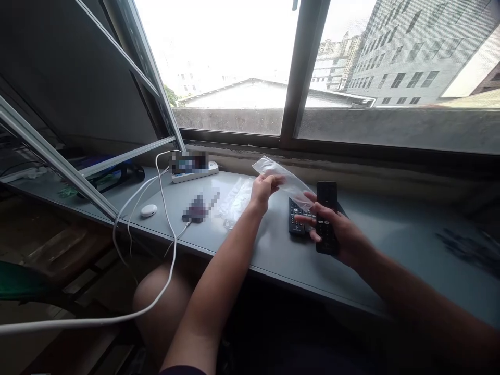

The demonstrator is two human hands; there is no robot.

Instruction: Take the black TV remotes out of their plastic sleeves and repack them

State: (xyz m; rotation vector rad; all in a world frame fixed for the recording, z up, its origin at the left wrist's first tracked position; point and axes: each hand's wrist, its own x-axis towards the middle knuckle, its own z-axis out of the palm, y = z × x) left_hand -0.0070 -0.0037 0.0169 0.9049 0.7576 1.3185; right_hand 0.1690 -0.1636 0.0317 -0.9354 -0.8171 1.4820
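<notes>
A clear, thin plastic bag [291, 182], long and narrow, is held up off the grey bench [273, 252], looking flat and creased; it slants, its upper end towards the bench's far edge, its lower end down to the right, just beside a black remote control [326, 230]. That slim, oblong remote is held above the bench too, button face showing, pale oblong keys on its lower half, one end towards the far edge, the other towards the near edge.

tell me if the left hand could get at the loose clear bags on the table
Likely yes: the clear bags lie on the table close beside the left hand, with no object seen on top, though it may need to release the plastic sleeve it holds first.
</notes>
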